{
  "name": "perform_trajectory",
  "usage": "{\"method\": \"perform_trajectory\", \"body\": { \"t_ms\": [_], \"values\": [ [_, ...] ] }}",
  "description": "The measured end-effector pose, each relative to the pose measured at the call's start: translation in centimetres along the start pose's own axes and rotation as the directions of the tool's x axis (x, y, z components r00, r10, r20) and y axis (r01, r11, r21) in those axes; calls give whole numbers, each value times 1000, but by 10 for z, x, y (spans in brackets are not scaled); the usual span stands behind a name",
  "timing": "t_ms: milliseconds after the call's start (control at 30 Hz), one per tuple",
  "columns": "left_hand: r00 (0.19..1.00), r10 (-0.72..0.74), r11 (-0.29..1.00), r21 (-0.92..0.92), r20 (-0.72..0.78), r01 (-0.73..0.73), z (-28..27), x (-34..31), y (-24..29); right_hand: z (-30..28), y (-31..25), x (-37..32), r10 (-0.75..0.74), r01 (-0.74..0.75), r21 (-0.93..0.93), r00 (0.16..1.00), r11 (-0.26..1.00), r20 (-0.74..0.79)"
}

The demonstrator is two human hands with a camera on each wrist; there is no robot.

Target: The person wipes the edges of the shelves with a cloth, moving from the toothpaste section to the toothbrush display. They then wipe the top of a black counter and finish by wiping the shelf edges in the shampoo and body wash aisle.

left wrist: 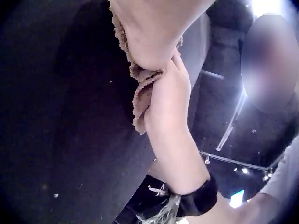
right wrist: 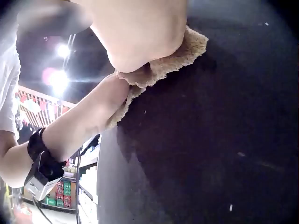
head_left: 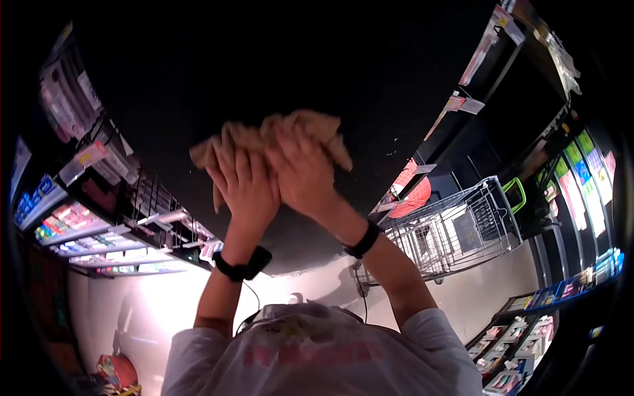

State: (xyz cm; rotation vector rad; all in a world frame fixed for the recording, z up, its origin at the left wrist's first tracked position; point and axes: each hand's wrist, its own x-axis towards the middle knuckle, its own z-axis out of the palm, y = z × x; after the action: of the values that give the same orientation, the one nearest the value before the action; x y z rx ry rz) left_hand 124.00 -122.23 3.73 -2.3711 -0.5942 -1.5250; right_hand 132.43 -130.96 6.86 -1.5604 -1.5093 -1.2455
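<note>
A crumpled brown cloth point(head_left: 300, 125) lies bunched against a broad dark flat surface point(head_left: 290, 228). My left hand point(head_left: 246, 181) presses on its left part with the fingers stretched out. Just beside it, my right hand point(head_left: 302, 168) lies over the right part of the cloth, fingers also extended. The two hands touch or overlap at their inner edges. In the left wrist view, the fuzzy edge of the cloth point(left wrist: 142, 100) shows beneath both hands. From the right wrist, the cloth point(right wrist: 180, 58) sticks out under the heel of the hand. The fingertips are hidden in both wrist views.
Shelves with goods point(head_left: 99, 231) run along the left, with price tags point(head_left: 92, 155) jutting out. At the right stand a metal shopping cart point(head_left: 456, 231) and a red basket point(head_left: 415, 191). Pale specks point(head_left: 396, 140) dot the dark surface. More racks point(head_left: 522, 343) stand at lower right.
</note>
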Motion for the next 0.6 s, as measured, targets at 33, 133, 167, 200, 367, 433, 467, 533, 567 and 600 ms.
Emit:
{"method": "perform_trajectory", "body": {
  "t_ms": [33,133,167,200,367,433,467,533,567,600],
  "values": [
    [1000,19,1000,-10,-7,-19,2,-7,1,1,0,-6,9,-9,-17,1000,1000,-12],
    [997,-13,1000,22,72,11,-1,-12,8,-1,4,-9,-66,66,18,998,998,12],
    [998,2,1000,14,66,-3,-1,-11,12,-5,7,-8,-60,60,4,998,998,4],
    [998,-45,999,-24,48,47,0,-8,16,-11,9,-6,-81,81,6,996,997,48],
    [999,35,999,22,-12,-35,1,30,43,-37,39,13,-38,39,-51,999,998,13],
    [998,61,998,11,-31,-60,2,43,60,-47,56,14,34,-35,-2,992,999,-122],
    [997,67,998,0,-39,-68,2,47,69,-51,62,11,74,-76,-11,990,997,-124],
    [996,78,995,-56,-35,-80,2,51,84,-60,71,3,108,-108,8,982,994,-153],
    [996,83,995,-50,-34,-84,6,47,90,-65,73,-3,133,-129,35,978,991,-164],
    [994,109,994,-28,14,-108,12,41,95,-67,74,-11,194,-182,92,970,979,-149]
  ]
}}
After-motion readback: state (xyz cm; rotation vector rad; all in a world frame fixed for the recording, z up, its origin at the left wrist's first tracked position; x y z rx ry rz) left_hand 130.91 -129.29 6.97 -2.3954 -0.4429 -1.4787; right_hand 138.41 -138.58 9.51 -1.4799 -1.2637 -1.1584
